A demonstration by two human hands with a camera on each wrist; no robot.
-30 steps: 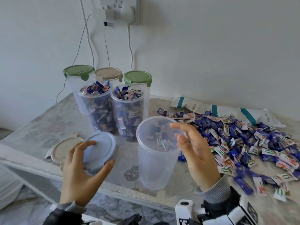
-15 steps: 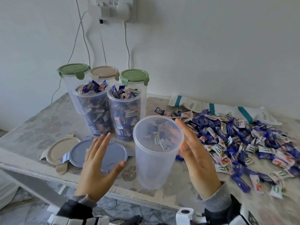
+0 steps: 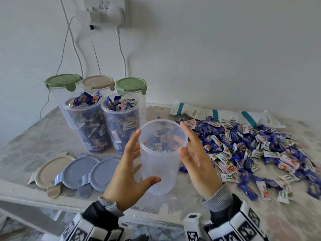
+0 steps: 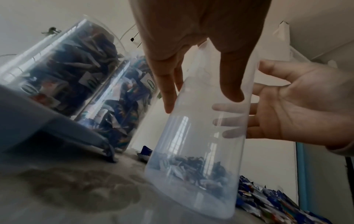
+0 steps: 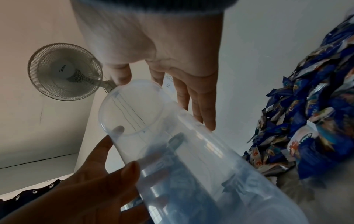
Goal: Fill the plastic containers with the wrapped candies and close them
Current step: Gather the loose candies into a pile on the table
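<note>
**Both hands flank the empty container, candy pile off to the right**

The clear container (image 3: 160, 159) stands upright between the two hands, long axis vertical, mouth open at fingertip height and nothing inside. The left hand (image 3: 127, 173) has its fingers spread wide, thumb against the near wall and fingers up the left side. The right hand (image 3: 196, 155) is also wide, with straight fingers at the rim on the right; neither hand curls round it. The loose wrapped candies (image 3: 251, 150) lie just beyond the right hand, so that hand looks the nearer one for scooping.

Counted: two filled containers without lids (image 3: 106, 124) stand beyond the left hand, with three lidded containers (image 3: 97, 84) behind them. Three loose lids lie to the left of the left hand: one beige lid (image 3: 50, 171) and two blue lids (image 3: 90, 171)
</note>
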